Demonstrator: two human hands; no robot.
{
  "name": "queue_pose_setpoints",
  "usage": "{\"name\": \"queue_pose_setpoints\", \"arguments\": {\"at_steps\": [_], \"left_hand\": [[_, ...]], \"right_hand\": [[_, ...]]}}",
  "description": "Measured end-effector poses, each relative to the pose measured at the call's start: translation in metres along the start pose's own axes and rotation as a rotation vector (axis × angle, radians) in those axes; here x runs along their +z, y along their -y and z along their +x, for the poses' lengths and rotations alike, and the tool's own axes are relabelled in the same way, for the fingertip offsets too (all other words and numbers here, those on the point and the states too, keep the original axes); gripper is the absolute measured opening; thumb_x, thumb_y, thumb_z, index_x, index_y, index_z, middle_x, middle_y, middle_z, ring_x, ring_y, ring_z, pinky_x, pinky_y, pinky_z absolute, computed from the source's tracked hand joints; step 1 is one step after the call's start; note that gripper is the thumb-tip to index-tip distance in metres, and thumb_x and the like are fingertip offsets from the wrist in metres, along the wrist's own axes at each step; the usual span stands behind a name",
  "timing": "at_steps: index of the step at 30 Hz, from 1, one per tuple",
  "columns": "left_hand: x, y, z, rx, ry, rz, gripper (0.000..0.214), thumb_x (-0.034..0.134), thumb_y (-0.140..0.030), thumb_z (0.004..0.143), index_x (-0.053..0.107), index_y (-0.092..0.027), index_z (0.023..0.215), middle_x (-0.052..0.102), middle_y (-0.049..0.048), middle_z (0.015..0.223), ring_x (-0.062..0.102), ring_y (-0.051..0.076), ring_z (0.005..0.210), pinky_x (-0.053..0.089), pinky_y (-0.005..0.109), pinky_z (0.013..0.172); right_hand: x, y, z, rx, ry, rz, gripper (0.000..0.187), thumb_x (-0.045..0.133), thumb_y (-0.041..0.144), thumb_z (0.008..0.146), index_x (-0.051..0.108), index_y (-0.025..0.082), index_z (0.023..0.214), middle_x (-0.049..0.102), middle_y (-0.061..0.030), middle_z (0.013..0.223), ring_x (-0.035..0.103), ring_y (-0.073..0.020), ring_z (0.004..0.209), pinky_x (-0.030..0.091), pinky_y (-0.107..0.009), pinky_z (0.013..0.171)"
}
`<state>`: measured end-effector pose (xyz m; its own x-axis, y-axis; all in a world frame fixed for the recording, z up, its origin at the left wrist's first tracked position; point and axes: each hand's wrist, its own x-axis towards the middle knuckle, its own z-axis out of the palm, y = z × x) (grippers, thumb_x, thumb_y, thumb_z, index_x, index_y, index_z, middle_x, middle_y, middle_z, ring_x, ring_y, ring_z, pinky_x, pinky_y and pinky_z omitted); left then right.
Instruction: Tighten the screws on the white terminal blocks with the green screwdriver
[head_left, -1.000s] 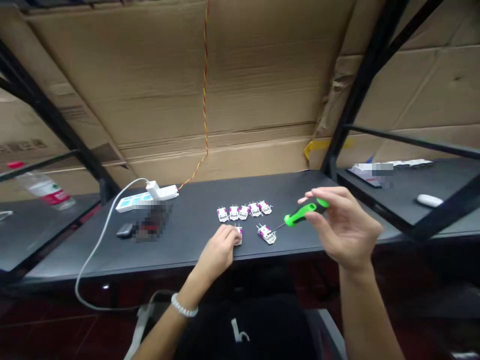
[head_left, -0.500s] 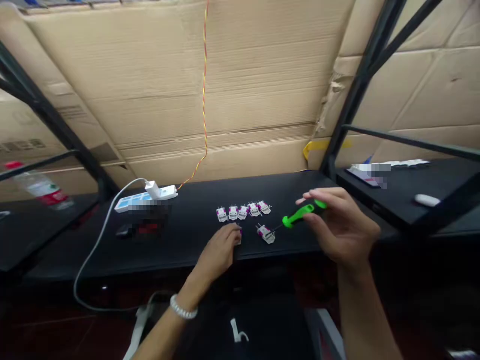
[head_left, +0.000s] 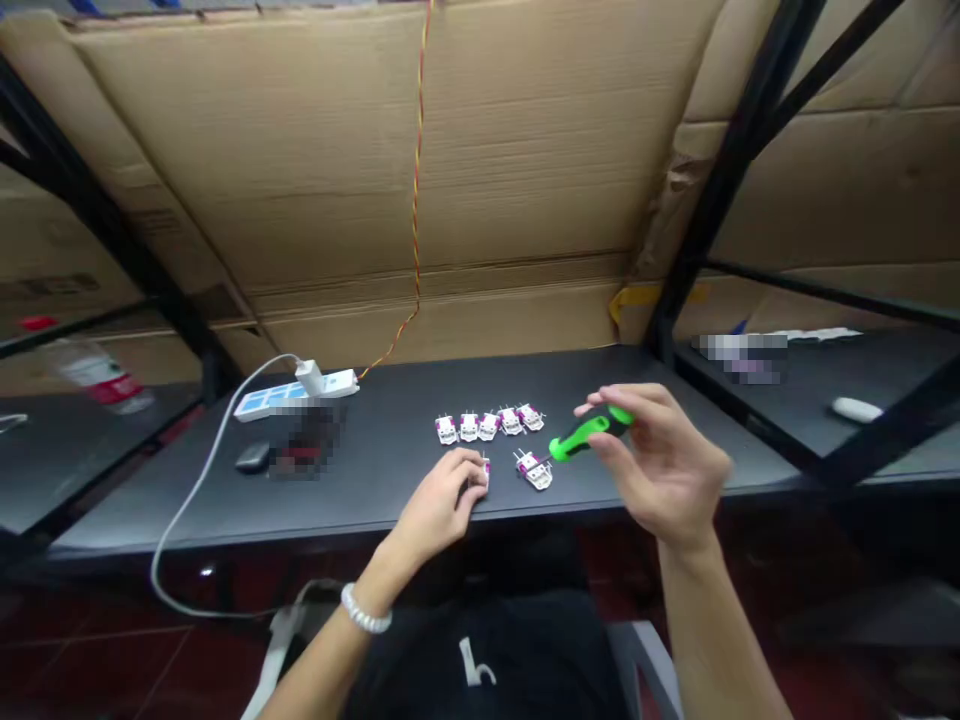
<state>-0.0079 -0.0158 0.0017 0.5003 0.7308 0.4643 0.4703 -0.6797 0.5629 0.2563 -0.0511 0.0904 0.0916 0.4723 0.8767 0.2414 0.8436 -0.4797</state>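
Note:
My right hand [head_left: 660, 455] grips a green and black screwdriver [head_left: 589, 432] by its handle. The thin shaft slants down left, and its tip meets a white and purple plastic part with prongs [head_left: 535, 470] lying on the black table. My left hand [head_left: 442, 500], with a beaded bracelet at the wrist, has its fingers closed on a similar small part [head_left: 486, 472], mostly covered by the fingers. Just behind both hands, several like parts [head_left: 488, 426] stand side by side in a row.
A white power strip [head_left: 296, 393] with a plugged-in charger and cable lies at the left, near a dark mouse [head_left: 253, 458]. Black metal frame posts [head_left: 694, 230] flank the table. Cardboard [head_left: 525, 150] lines the back. A bottle [head_left: 97, 372] is at the far left.
My right hand and the screwdriver have moved left and slightly down, the handle now nearer the part. My left hand stays on its part with little movement.

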Motion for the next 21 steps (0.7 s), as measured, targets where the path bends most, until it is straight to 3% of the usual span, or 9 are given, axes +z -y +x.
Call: {"name": "queue_pose_setpoints", "arguments": {"at_steps": [6, 10, 21], "left_hand": [[0.000, 0.000, 0.000, -0.029, 0.008, -0.060, 0.011, 0.058, -0.016, 0.102, 0.067, -0.021, 0.099, 0.066, 0.0099, 0.122, 0.066, 0.025, 0.119, 0.055, 0.042, 0.108], [0.000, 0.000, 0.001, -0.038, 0.009, -0.080, 0.010, 0.061, -0.014, 0.100, 0.068, -0.021, 0.099, 0.067, 0.0092, 0.121, 0.066, 0.024, 0.118, 0.055, 0.041, 0.108], [0.000, 0.000, 0.001, -0.042, 0.010, -0.083, 0.009, 0.063, -0.013, 0.099, 0.068, -0.020, 0.099, 0.067, 0.0098, 0.121, 0.067, 0.025, 0.116, 0.055, 0.043, 0.106]], "right_hand": [[0.019, -0.004, -0.008, 0.022, 0.084, -0.023, 0.054, 0.077, 0.008, 0.092, 0.072, 0.034, 0.139, 0.071, -0.0075, 0.122, 0.073, -0.0255, 0.109, 0.062, -0.044, 0.092], [0.028, -0.011, -0.011, 0.038, 0.075, -0.022, 0.052, 0.076, 0.010, 0.093, 0.071, 0.034, 0.139, 0.072, -0.0079, 0.122, 0.073, -0.0255, 0.110, 0.063, -0.043, 0.093], [0.038, -0.019, -0.016, 0.030, 0.094, -0.034, 0.050, 0.076, 0.012, 0.093, 0.072, 0.032, 0.139, 0.072, -0.0094, 0.120, 0.073, -0.0257, 0.109, 0.064, -0.044, 0.091]]}}
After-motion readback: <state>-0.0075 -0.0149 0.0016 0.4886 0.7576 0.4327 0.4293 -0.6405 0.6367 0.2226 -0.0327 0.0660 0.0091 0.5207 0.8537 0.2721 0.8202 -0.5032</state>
